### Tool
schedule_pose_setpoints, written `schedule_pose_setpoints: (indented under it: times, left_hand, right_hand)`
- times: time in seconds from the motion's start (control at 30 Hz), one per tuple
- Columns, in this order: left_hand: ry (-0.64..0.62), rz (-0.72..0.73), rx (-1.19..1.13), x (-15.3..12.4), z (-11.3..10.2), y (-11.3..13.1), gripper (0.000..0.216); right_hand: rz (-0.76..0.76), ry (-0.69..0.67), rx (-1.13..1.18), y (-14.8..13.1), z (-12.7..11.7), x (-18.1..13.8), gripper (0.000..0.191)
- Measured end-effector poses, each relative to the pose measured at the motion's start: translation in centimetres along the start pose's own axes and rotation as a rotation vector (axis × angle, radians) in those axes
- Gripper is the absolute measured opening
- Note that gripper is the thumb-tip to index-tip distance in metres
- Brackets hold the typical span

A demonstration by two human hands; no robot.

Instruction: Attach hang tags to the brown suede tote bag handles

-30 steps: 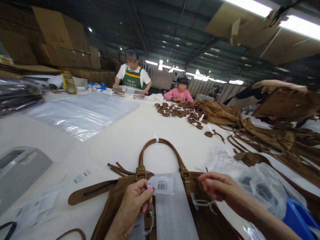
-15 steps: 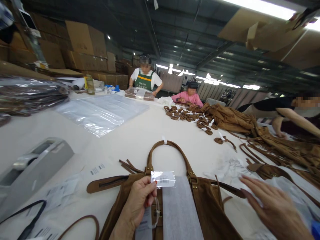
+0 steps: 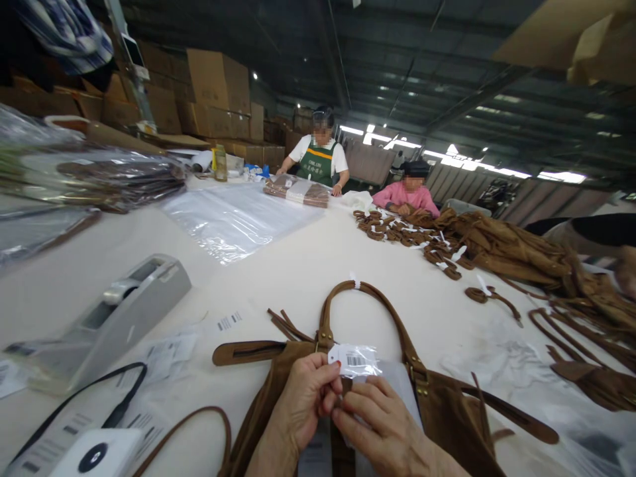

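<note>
A brown handbag (image 3: 454, 414) lies in front of me, its looped handle (image 3: 392, 315) pointing away from me. My left hand (image 3: 311, 397) pinches a white barcode tag (image 3: 355, 360) in a clear plastic sleeve between thumb and fingers, just above the bag's top edge. Right beside it, below the tag, is my right hand (image 3: 380, 421), its fingers bent and closed together; what they grip is hidden. A pale paper strip (image 3: 405, 391) runs down the bag's front, partly behind my right hand.
A grey tape dispenser (image 3: 144, 298) stands at the left, near a cable and printed labels (image 3: 228, 321). Clear plastic bags (image 3: 238, 215) lie farther back. Brown straps and bags (image 3: 521, 252) pile up at the right. Co-workers (image 3: 320, 159) are across the table (image 3: 298, 271).
My right hand has come in from the right to beside my left hand, and its fingers have closed. The left hand still holds the tag. The camera view has shifted left.
</note>
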State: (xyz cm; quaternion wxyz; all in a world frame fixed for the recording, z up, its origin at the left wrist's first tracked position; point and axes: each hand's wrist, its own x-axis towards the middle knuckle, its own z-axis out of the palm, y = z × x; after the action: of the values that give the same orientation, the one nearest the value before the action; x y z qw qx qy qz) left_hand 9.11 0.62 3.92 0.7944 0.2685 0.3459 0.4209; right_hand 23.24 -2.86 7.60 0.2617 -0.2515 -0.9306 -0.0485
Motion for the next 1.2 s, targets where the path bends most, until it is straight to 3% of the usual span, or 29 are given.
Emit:
schedule_pose_setpoints:
  times: [0.1,0.2,0.3,0.37,0.47,0.57,0.67,0.73,0.9,0.97,1.13,1.2]
  left_hand:
    - [0.007,-0.006,0.012,0.3,0.2,-0.5,0.030]
    - [0.067,-0.001,0.182,0.4,0.3,-0.6,0.039]
    - [0.351,0.210,0.440,0.5,-0.2,0.1,0.041]
    - [0.510,0.400,0.547,0.6,-1.1,0.9,0.031]
    - [0.552,0.620,0.788,1.3,-2.5,1.4,0.023]
    - [0.536,0.752,1.184,2.2,-3.0,0.8,0.021]
    - [0.555,0.662,1.534,2.4,-2.7,0.1,0.022]
    - [0.521,0.583,1.647,2.2,-2.4,0.0,0.022]
    - [0.448,0.544,1.563,2.1,-2.5,0.4,0.023]
    - [0.446,0.544,1.499,2.2,-2.7,0.4,0.025]
    - [0.415,0.549,1.417,2.3,-2.8,0.5,0.028]
    - [0.395,0.557,1.397,2.3,-2.7,0.5,0.028]
  right_hand:
    - [0.243,0.104,0.252,-0.3,0.7,-0.3,0.023]
    - [0.624,0.175,0.608,-0.9,0.6,0.1,0.019]
    - [1.005,0.295,0.889,-1.1,-0.5,1.0,0.020]
    - [1.130,0.334,0.992,-0.9,-1.4,1.5,0.024]
    - [1.166,0.231,0.996,0.1,-2.0,1.7,0.030]
    - [1.132,0.050,0.716,1.4,-1.1,1.5,0.031]
    - [1.062,-0.124,0.397,2.2,0.6,1.5,0.025]
    - [1.057,-0.231,0.286,2.5,1.6,1.8,0.024]
    - [1.051,-0.365,0.110,3.5,2.5,3.2,0.022]
    - [1.073,-0.405,0.214,4.0,1.8,3.9,0.019]
    - [1.213,-0.538,1.109,3.8,-2.5,6.0,0.011]
    - [1.204,-0.573,1.285,3.6,-3.5,6.3,0.011]
